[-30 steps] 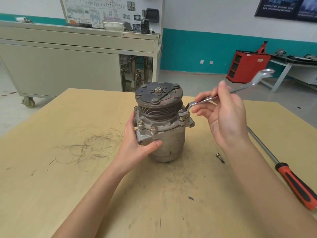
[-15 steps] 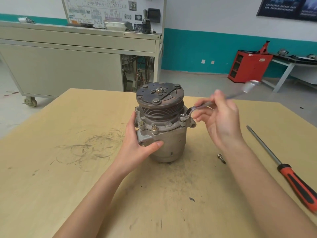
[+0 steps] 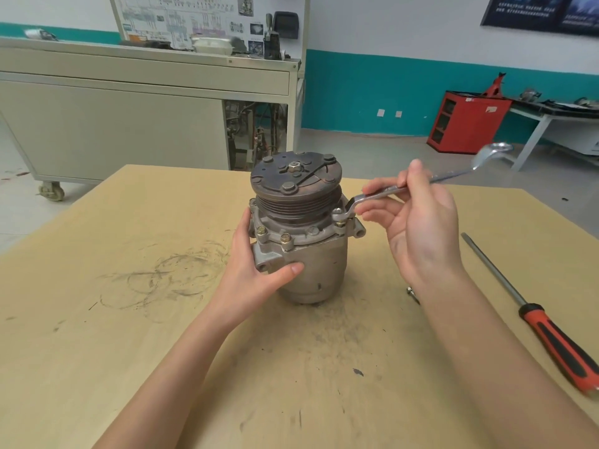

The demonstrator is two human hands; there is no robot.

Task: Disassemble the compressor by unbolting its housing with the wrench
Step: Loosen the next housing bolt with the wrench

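Table (image 3: 97, 351): pale wood, with dark circular smudges beyond the left hand (image 3: 256, 273) and gritty marks between the forearms.

Screwdriver (image 3: 557, 345): red and black handle, lying flat, well off to the outside of the right hand (image 3: 418, 228).

Loose bolt (image 3: 411, 291): on the table just below the right wrist, partly hidden by it.

Red cabinet (image 3: 466, 121): open shelves, on the floor far beyond the right hand; contents too small to tell.

Grey wheeled bench (image 3: 113, 124): far beyond the left hand.

Compressor (image 3: 311, 254): upright on the table between the two hands, pulley on top.

Left hand: wrapped round the near left side of the housing, with the thumb laid across its front.

Wrench (image 3: 379, 193): ring end seated on a flange bolt (image 3: 340, 218) on the side facing the right hand, shaft rising away to the right.

Right hand: thumb and upper fingers pinching the shaft, lower fingers loosely spread below it.
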